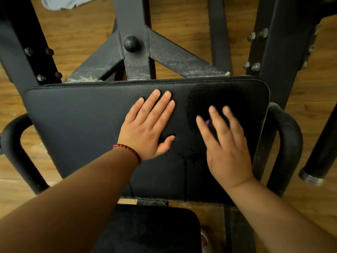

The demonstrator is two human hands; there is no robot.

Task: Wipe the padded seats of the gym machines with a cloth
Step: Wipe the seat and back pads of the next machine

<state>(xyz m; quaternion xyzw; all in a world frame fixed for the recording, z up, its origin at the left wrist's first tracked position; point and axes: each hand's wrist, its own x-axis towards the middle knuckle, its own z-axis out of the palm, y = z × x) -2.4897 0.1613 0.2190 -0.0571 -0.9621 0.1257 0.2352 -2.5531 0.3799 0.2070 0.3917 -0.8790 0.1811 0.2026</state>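
Observation:
A black padded gym pad [73, 125] fills the middle of the view. My left hand [147, 128] lies flat on its centre with straight fingers, a red bead bracelet on the wrist. My right hand [226, 143] is motion-blurred on the right part of the pad, its spread fingers pressing on a dark cloth [207, 123], of which only a small purple bit and a dark patch show between the fingers. The pad looks wet and glossy around the right hand, with droplets near its lower middle.
A second black seat pad [145, 229] lies below, near me. Curved black handles flank the pad at left [11, 143] and right [290, 136]. The dusty black steel frame [136, 57] rises behind, over a wooden floor. A grey fabric [60, 2] shows top left.

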